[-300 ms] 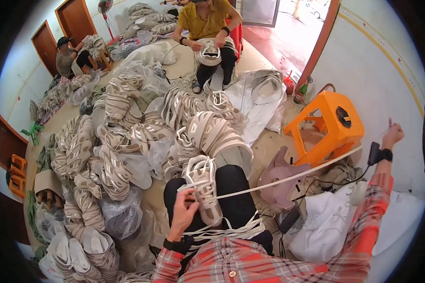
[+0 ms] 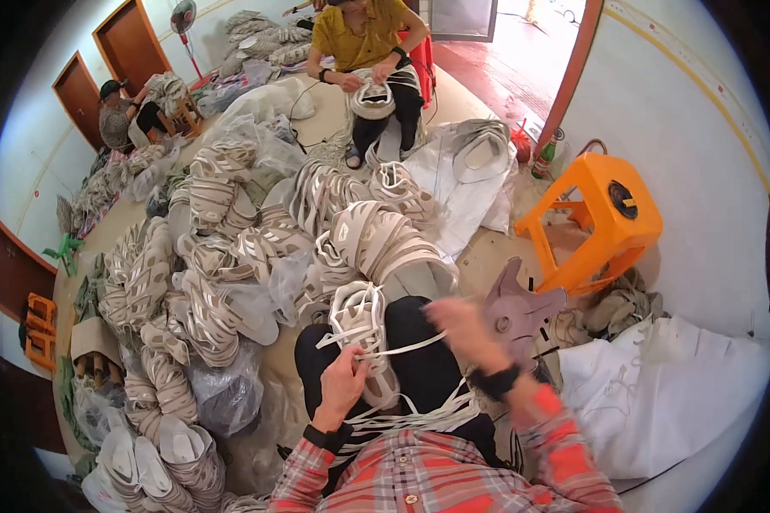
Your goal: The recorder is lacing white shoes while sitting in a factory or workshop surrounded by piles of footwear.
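Left hand (image 2: 342, 382) pinches white lace (image 2: 406, 346) at shoe (image 2: 361, 329), toe pointing away; blurred right hand (image 2: 458, 329) grips lace's end

Left hand (image 2: 340, 386) clenched, right hand (image 2: 459, 328) blurred.

Packaging here is mostly bags: a big white sack (image 2: 659, 402) lies crumpled on the floor at the right, and another white bag (image 2: 453, 184) is spread open further back, below the orange stool's side. Clear plastic bags (image 2: 222, 393) sit stuffed among the piles at left; no signs or screens.
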The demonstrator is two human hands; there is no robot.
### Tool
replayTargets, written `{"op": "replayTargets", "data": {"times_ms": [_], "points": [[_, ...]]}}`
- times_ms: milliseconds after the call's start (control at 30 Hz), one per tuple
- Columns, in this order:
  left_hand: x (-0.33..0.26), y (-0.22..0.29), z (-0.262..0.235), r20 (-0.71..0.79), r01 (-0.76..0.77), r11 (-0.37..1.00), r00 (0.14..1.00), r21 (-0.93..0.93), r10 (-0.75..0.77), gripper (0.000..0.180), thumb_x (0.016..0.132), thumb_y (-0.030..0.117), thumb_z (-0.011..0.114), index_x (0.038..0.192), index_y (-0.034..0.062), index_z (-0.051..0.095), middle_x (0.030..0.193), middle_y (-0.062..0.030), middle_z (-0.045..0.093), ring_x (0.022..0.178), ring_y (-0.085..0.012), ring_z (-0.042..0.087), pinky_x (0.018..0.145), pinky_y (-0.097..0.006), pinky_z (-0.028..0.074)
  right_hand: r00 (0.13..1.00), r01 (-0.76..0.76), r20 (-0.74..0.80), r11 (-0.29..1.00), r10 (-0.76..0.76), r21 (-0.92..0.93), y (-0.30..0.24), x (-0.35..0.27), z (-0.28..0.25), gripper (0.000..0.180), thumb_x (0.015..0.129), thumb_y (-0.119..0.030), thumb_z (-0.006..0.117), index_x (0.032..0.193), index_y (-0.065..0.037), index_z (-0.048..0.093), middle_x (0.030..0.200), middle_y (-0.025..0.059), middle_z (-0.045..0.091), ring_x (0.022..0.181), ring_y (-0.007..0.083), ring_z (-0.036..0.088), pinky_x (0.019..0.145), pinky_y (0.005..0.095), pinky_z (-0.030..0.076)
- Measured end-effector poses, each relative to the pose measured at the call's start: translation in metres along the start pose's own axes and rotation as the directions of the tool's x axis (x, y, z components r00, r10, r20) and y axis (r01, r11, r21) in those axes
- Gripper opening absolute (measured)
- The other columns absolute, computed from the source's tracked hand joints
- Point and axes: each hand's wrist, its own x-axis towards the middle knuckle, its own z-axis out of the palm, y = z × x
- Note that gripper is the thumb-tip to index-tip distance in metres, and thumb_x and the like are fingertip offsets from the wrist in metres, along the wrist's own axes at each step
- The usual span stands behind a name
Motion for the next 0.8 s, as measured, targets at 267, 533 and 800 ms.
{"op": "replayTargets", "data": {"times_ms": [267,533,800], "points": [[0.004,0.02,0.001,0.115,-0.044,0.961,0.993,0.275,0.012,0.028,0.081,0.012,0.053,0.108,0.0085,0.048,0.057,-0.0158,0.056,0.056,-0.0359,0.057,0.051,-0.044,0.042,0.928,0.366,0.281,0.734,-0.244,-0.571,-0.042,-0.015,0.059,0.011,0.066,-0.011,0.057,0.076,-0.008,0.057,0.072,0.0081,0.052,0.078,0.0241,0.048,0.067,0.0349,0.036],[0.017,0.031,0.001,0.263,0.039,0.965,0.959,0.258,-0.109,0.036,0.082,0.016,0.047,0.116,0.0053,0.043,0.074,-0.024,0.06,0.072,-0.0399,0.06,0.065,-0.047,0.046,0.944,0.324,0.276,0.669,-0.181,-0.669,-0.044,-0.005,0.071,0.009,0.066,-0.016,0.058,0.073,-0.01,0.059,0.074,0.0072,0.052,0.081,0.0237,0.048,0.067,0.0342,0.034],[0.044,0.02,-0.02,0.578,0.213,0.977,0.801,-0.033,-0.155,0.033,0.087,0.009,0.038,0.116,0.0041,0.053,0.08,-0.0194,0.062,0.066,-0.0275,0.062,0.064,-0.034,0.047,0.942,0.332,0.236,0.763,-0.238,-0.555,-0.039,-0.002,0.066,0.014,0.067,-0.009,0.055,0.08,-0.005,0.054,0.072,0.0082,0.054,0.077,0.0247,0.048,0.068,0.0345,0.035]]}}
